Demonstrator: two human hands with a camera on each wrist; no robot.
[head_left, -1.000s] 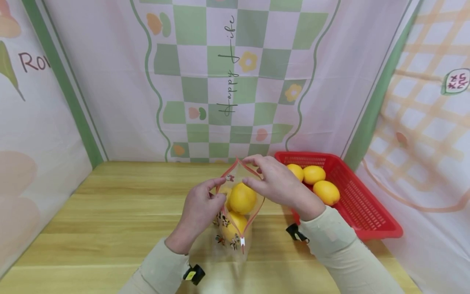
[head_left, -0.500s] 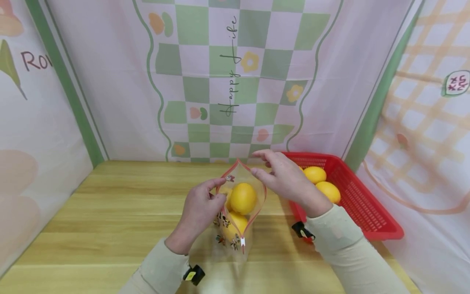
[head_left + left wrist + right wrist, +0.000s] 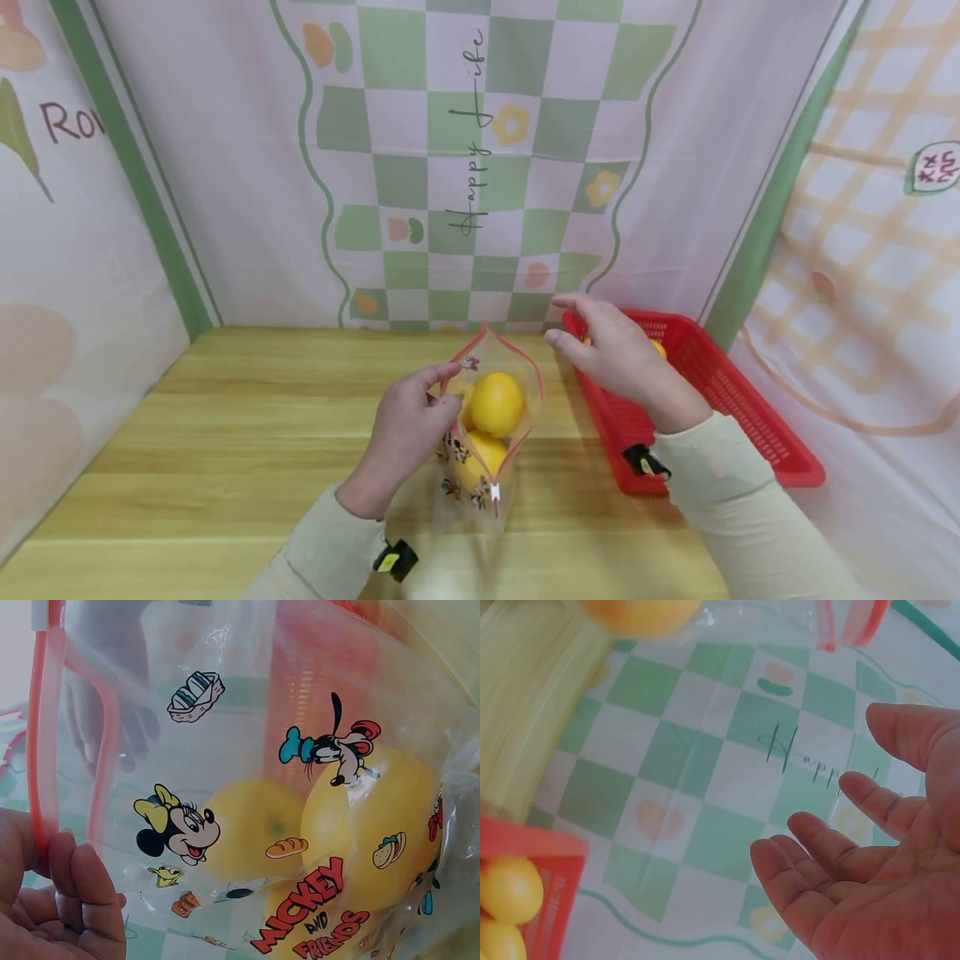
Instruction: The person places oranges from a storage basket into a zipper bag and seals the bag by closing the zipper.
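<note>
Our left hand [image 3: 408,429] pinches one side of a clear printed bag [image 3: 191,829] between thumb and fingers. Our right hand [image 3: 618,354] holds nothing; its thumb and loosely bent fingers stand well apart. From the head view, it lies across the far left part of a red basket [image 3: 738,408]; we cannot tell how high above it.

The bag stands open-mouthed on the wooden worktop [image 3: 300,417], its white zip slider [image 3: 495,492] at the near end. Inside sit at least two yellow fruits [image 3: 497,405]; more yellow fruits [image 3: 508,890] lie in the basket, right of the bag.

We judge the step in hand to be filling the bag, now partly done. The next move seems to call for grasping another fruit while the left hand steadies the mouth.

Behind hangs a green-and-white checked cloth [image 3: 510,179].
</note>
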